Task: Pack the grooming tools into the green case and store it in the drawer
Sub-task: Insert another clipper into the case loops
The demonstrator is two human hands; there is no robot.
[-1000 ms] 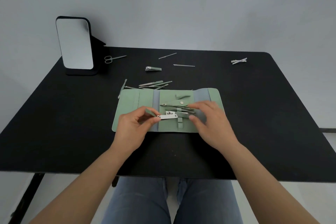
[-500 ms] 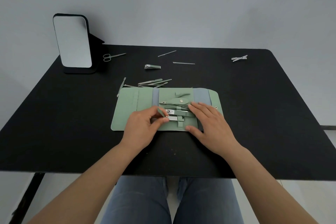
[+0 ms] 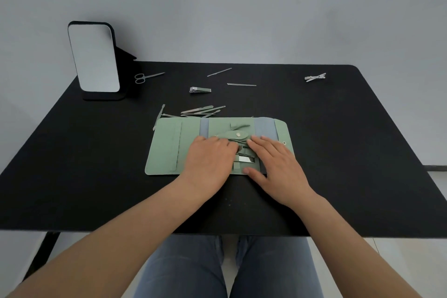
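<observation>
— So, from the head camera, what was hard to make out?

— Mostly the middle of the flat, unfolded green fabric case point(image 3: 169, 147). The left hand point(image 3: 209, 161) lay over its central panel and hid whatever sat beneath the palm. Between the two hands only a sliver of a silver metal nail clipper point(image 3: 246, 159) showed, tucked under a green strap; its left end was covered. Above it a green-handled nipper point(image 3: 233, 135) with a round rivet peeked out past the fingertips.

— And the hands themselves?

— Both lay flat, fingers fairly straight and loosely spread, pressing down on the case. The right hand point(image 3: 275, 164) rested on the case's right part, over the grey-blue elastic band, its thumb at the near edge. Neither pinched anything that I could see.

— Where was the case?

— Lying open near the middle of the black table point(image 3: 362, 152), directly under both hands, its left flap bare.

— Anything loose?

— Just behind the case's far edge lay a cluster of thin green-and-silver files and picks point(image 3: 200, 111), too fine to tell apart. Farther back sat a second small silver clipper point(image 3: 200, 90), two thin metal rods point(image 3: 219, 72), small silver scissors point(image 3: 148, 77) beside a standing black-framed mirror point(image 3: 94, 58), and, well off to the right, pale tweezers point(image 3: 315, 77). The drawer was not in view.
</observation>
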